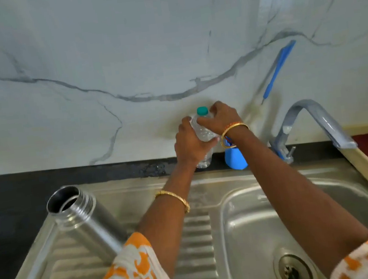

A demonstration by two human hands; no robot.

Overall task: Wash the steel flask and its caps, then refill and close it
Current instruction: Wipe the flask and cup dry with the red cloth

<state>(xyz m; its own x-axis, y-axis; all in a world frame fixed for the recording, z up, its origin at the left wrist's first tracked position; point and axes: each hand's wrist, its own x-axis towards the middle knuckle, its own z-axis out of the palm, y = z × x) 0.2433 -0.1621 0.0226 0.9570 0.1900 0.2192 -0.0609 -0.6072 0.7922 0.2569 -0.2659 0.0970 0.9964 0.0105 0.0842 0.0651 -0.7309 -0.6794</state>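
Beside the sink, open steel flask stands; left hand grips capped plastic bottle, right hand pinches its neck.

Teal cap, blue holder, orange-patterned white sleeve (gold bangles).

A blue holder stands on the dark counter at the far wall — a blue scraper above it, a beige tray far right.

My brushed steel flask and sink gleam; the clear plastic bottle I hold looks glossy.
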